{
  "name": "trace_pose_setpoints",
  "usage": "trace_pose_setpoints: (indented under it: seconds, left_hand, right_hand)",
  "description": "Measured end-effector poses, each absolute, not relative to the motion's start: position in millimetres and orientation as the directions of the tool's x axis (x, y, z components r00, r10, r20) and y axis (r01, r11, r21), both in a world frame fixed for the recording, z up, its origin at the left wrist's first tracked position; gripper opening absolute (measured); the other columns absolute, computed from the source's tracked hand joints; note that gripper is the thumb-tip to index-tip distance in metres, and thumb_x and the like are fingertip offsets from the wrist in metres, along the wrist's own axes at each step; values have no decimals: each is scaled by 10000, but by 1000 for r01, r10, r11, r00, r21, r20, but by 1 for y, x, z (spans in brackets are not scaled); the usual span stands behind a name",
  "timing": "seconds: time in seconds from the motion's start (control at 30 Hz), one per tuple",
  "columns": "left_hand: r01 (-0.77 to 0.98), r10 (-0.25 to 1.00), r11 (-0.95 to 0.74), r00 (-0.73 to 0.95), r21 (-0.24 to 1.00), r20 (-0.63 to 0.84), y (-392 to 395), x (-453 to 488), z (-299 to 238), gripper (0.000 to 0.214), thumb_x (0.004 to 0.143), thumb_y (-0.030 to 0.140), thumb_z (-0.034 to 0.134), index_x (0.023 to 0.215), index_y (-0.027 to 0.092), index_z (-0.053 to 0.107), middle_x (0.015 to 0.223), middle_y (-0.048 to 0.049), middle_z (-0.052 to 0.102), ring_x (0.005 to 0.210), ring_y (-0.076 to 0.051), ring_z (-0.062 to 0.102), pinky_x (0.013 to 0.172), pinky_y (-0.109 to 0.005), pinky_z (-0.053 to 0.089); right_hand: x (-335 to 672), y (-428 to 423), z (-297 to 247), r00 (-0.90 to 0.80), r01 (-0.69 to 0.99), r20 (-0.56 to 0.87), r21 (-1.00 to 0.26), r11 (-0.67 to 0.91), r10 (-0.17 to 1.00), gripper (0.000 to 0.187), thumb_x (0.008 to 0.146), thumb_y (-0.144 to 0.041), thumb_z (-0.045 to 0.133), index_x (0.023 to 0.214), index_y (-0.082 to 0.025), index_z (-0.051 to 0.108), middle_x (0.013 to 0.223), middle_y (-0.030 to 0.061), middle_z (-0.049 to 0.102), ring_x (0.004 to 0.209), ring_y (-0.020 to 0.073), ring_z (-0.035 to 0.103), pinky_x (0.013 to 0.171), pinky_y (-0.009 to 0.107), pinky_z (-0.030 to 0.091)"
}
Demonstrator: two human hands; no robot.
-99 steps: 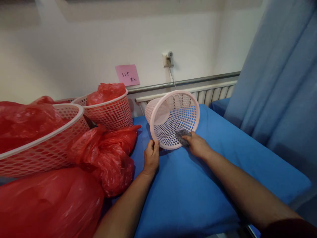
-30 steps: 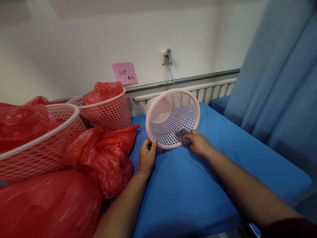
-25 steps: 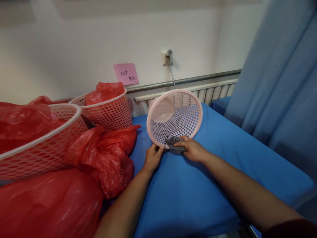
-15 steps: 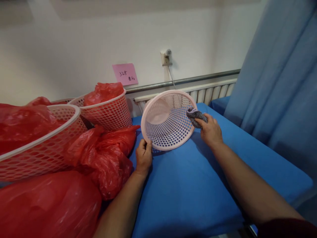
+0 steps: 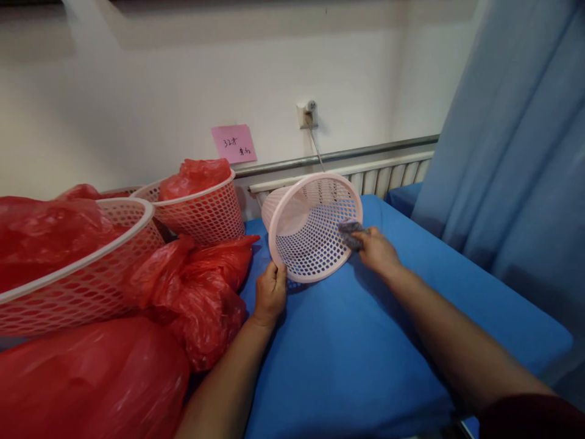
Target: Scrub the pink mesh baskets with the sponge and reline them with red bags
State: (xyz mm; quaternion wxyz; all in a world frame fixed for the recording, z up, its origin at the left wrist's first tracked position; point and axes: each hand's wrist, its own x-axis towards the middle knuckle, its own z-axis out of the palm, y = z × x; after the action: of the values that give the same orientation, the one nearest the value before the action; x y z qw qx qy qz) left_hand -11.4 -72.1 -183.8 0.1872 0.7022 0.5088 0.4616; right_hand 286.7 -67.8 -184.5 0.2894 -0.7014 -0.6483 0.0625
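Observation:
A pale pink perforated plastic basket (image 5: 315,250) lies tipped on its side on the blue-covered bed (image 5: 338,366), its mouth facing me. My left hand (image 5: 270,292) grips the rim at the lower left, thumb over the edge. In my right hand (image 5: 377,249) is a bunched grey cloth (image 5: 351,234), pinched between the fingers and held at the right side of the rim. The fingertips behind the cloth are hidden.
At the left stand pink baskets (image 5: 201,213) lined with red plastic bags. Knotted red bags (image 5: 196,299) lie in front of them. Behind are a radiator (image 5: 397,174), a metal rail (image 5: 365,150) and a wall socket (image 5: 307,116). A blue curtain (image 5: 512,152) hangs at the right.
My right hand and the cloth have moved left and down along the basket's right rim. The basket has turned slightly, with more of its left outer side showing; my left hand keeps its grip.

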Motion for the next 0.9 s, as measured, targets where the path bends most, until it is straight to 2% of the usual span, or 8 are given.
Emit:
trace_pose_setpoints:
  seconds: [0.13, 0.23, 0.37, 0.5, 0.6, 0.67, 0.8, 0.9]
  left_hand:
    - [582, 858, -466, 113, 666, 501, -70, -8, -182, 342, 995, 458, 455, 904, 196, 655, 787, -33, 690, 731, -202, 646, 666, -294, 469]
    - [582, 858, -478, 150, 658, 490, -70, -5, -181, 350, 1002, 456, 445, 896, 197, 655, 792, -38, 688, 730, -202, 637, 680, -302, 466]
    - [545, 855, -496, 172, 676, 489, -72, -3, -181, 356, 997, 467, 452, 847, 200, 634, 744, -25, 653, 683, -190, 595, 667, -300, 448]
    - [450, 860, -496, 132, 743, 494, -75, -6, -181, 348, 983, 494, 483, 876, 204, 644, 771, -24, 665, 712, -191, 606, 678, -296, 470]
    - [401, 876, -467, 86, 788, 475, -79, -8, -183, 360, 993, 499, 485, 816, 211, 607, 699, 2, 631, 636, -168, 584, 631, -278, 465]
    - [391, 892, -433, 59, 812, 447, -80, -8, -185, 397, 1010, 507, 455, 751, 221, 548, 607, 29, 567, 532, -147, 526, 555, -262, 430]
    - [384, 903, -408, 33, 828, 429, -79, -6, -187, 405, 1008, 507, 455, 720, 227, 513, 569, 40, 530, 512, -141, 505, 544, -258, 412]
    - [390, 894, -416, 11, 822, 447, -75, -7, -189, 384, 984, 498, 505, 715, 225, 532, 590, 36, 521, 551, -147, 493, 570, -267, 402]
  right_hand:
    - [306, -31, -131, 339, 828, 416, -558, -58, 843, 523, 862, -155, 595, 1372, -233, 678, 1271, 123, 612, 1093, 273, 650, 1043, 408, 493]
    - [283, -14, -92, 372, 710, 519, -693, 124, 770, 461, 845, -189, 625, 1297, -230, 709, 1196, 75, 673, 1097, 239, 656, 1073, 397, 497]
    - [216, -28, -82, 110, 548, 615, -693, 469, 781, 472, 827, -186, 642, 1294, -241, 693, 1222, 56, 679, 1118, 226, 654, 1055, 423, 527]
    - [175, -75, -129, -225, 484, 571, -637, 599, 789, 482, 806, -145, 672, 1268, -280, 707, 1216, 56, 624, 1111, 218, 644, 1035, 397, 534]
    - [182, -104, -176, -332, 514, 432, -663, 544, 839, 591, 772, -65, 651, 1323, -275, 677, 1213, 56, 607, 1094, 201, 639, 1010, 357, 542]
    - [199, -113, -198, -358, 633, 338, -598, 492, 871, 649, 746, -24, 631, 1344, -273, 668, 1225, 63, 610, 1112, 211, 630, 1020, 355, 532]
    - [232, -111, -203, -181, 878, 230, -400, 262, 956, 529, 807, -16, 551, 1273, -199, 720, 1135, 126, 638, 1005, 256, 652, 931, 397, 553]
    - [237, -109, -183, -79, 900, 310, -387, 202, 948, 526, 854, -42, 524, 1334, -186, 684, 1301, 176, 590, 1109, 304, 627, 959, 452, 541]
